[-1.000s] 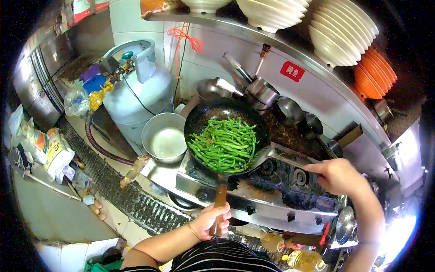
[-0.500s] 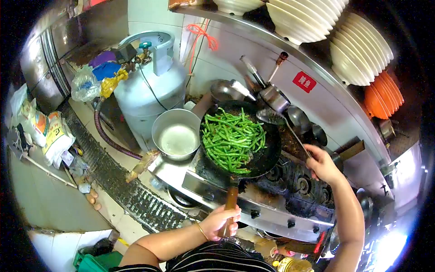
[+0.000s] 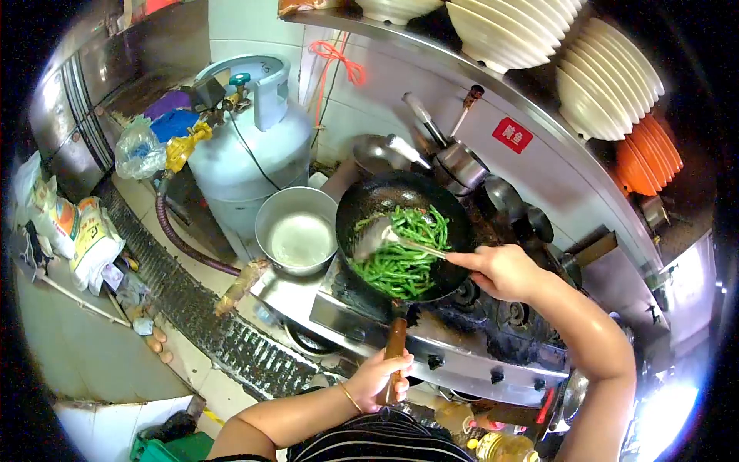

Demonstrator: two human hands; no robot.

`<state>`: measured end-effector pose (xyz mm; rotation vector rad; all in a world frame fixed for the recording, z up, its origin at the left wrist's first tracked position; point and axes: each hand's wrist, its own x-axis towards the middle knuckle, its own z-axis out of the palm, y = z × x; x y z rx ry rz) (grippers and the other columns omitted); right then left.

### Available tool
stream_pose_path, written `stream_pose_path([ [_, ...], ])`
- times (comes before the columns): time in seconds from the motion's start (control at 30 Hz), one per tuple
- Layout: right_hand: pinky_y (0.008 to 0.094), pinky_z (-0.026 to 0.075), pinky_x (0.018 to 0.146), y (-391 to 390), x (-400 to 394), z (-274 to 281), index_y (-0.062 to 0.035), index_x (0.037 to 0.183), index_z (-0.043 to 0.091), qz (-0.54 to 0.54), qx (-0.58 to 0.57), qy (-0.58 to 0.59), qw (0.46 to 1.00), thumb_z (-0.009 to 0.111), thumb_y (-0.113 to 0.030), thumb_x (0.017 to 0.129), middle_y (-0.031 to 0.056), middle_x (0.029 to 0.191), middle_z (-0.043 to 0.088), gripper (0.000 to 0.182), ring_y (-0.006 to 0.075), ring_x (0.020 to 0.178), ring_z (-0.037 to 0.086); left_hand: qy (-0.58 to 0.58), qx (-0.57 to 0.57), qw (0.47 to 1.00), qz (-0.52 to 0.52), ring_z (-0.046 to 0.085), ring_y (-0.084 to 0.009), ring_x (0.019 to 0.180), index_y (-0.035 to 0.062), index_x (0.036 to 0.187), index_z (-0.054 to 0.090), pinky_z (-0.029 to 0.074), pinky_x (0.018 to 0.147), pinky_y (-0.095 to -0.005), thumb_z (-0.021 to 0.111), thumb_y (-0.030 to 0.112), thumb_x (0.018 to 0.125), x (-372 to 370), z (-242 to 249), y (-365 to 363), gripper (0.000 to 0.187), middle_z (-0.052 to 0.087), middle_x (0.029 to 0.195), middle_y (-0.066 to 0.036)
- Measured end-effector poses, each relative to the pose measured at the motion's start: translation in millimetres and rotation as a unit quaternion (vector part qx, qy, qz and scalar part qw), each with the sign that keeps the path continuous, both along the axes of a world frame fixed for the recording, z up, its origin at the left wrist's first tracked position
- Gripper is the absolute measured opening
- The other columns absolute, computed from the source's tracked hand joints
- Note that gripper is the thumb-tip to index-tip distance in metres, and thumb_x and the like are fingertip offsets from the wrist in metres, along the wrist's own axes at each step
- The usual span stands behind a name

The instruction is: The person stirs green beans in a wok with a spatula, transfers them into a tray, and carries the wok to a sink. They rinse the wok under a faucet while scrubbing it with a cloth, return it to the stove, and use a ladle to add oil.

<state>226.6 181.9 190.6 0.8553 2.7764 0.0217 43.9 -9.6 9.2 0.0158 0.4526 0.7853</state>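
Observation:
A black wok (image 3: 392,189) sits on the stove with cut green beans (image 3: 400,277) in it. My left hand (image 3: 377,377) is wrapped round the wok's wooden handle (image 3: 396,340), close to my body. From the right, my right hand (image 3: 500,271) grips the thin handle of a metal spatula (image 3: 422,247). The spatula's head is smeared by motion and lies among the beans in the left half of the wok. Just left of the wok stands a metal pot (image 3: 299,235) with pale, cloudy liquid.
Behind the pot stands a gas cylinder (image 3: 246,146) with a hose. Small pans (image 3: 504,199) and a saucepan (image 3: 459,168) line the back wall. Stacked bowls (image 3: 610,81) fill the shelf above. Burners (image 3: 517,312) lie right of the wok, and an oil bottle (image 3: 500,446) stands below.
My right hand has moved left over the wok, bringing the spatula from the far right rim down into the beans. The beans have shifted within the wok. My left hand keeps its hold.

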Motion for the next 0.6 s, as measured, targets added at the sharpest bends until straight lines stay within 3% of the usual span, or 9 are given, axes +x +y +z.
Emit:
stream_pose_path([
  [0.07,0.0429,0.05,0.053,-11,27,4,-0.0287,0.133,0.05,0.006,0.045,-0.043,0.998,0.058,-0.015,0.079,0.0103,0.079,0.057,0.056,0.0292,0.063,0.061,0.037,0.011,0.999,0.017,0.047,-0.0125,0.053,0.0148,0.086,0.047,0.041,0.045,-0.0308,0.061,0.025,0.091,2,6,0,0.018,0.045,0.07,0.001],
  [0.13,0.0423,0.047,0.051,-24,50,12,-0.0292,0.133,0.049,-0.001,0.061,-0.072,0.996,0.061,-0.013,0.076,0.0086,0.075,0.054,0.06,0.0283,0.06,0.058,0.029,-0.008,0.999,0.02,0.049,-0.0132,0.053,0.0152,0.097,0.045,0.041,0.046,-0.0303,0.06,0.016,0.091,-3,16,-1,0.017,0.048,0.075,0.0],
  [0.33,0.0383,0.045,0.047,-32,102,11,-0.0204,0.127,0.056,-0.012,0.14,0.03,0.99,0.065,-0.006,0.069,0.0061,0.066,0.049,0.06,0.0261,0.053,0.054,0.016,0.007,1.0,0.022,0.05,-0.0133,0.054,0.0159,0.097,0.046,0.042,0.046,-0.0302,0.061,0.018,0.09,0,6,3,0.017,0.049,0.075,0.0],
  [0.5,0.0403,0.047,0.055,-49,103,45,-0.0154,0.122,0.06,-0.086,0.074,0.111,0.987,0.065,-0.001,0.068,0.0103,0.072,0.056,0.056,0.0314,0.059,0.057,0.009,0.01,1.0,0.022,0.05,-0.0129,0.054,0.0167,0.096,0.047,0.041,0.046,-0.03,0.061,0.019,0.09,0,8,2,0.015,0.049,0.075,0.001],
  [0.6,0.0413,0.048,0.057,-61,102,74,-0.0144,0.119,0.061,-0.119,0.08,0.069,0.987,0.065,0.001,0.067,0.0118,0.072,0.057,0.055,0.0326,0.061,0.057,0.01,0.016,1.0,0.017,0.049,-0.0125,0.054,0.0169,0.095,0.047,0.04,0.047,-0.0292,0.06,0.019,0.091,0,6,3,0.014,0.049,0.074,0.001],
])
